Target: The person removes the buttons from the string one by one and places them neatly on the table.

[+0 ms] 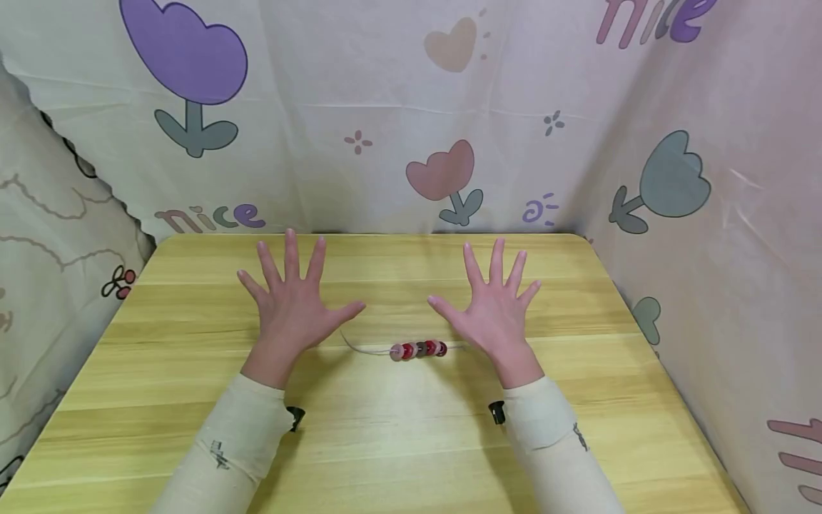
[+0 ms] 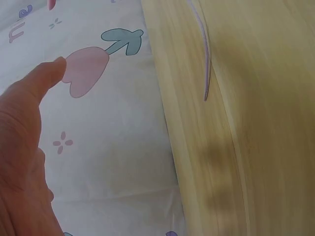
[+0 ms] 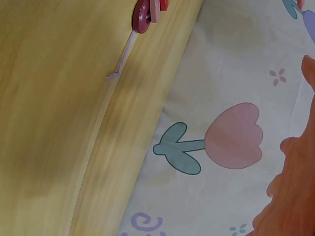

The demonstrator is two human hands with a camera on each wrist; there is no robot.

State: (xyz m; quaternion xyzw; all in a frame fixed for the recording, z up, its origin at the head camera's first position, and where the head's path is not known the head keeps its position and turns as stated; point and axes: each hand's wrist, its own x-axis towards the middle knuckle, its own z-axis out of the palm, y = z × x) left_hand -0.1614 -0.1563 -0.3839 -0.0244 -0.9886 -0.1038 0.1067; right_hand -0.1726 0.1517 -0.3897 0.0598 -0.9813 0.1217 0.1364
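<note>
A short row of red, pink and dark beads [image 1: 407, 350] lies on the table between the two hands, threaded on a thin pale string [image 1: 366, 351]. The string's longer tail runs left towards my left hand [image 1: 292, 310]; in the left wrist view its end [image 2: 206, 83] rests on the wood. My left hand is spread wide, fingers straight, holding nothing. Likewise spread and holding nothing is my right hand [image 1: 496, 314], to the right of the beads. In the right wrist view a dark red bead [image 3: 141, 17] sits near the string's short knotted end [image 3: 114, 75].
The wooden table [image 1: 398, 442] has its back edge close to a patterned cloth [image 1: 359, 64] hanging behind it. More cloth hangs along the left and right sides. A small black piece [image 1: 295, 418] shows at the left wrist, another [image 1: 496, 412] at the right.
</note>
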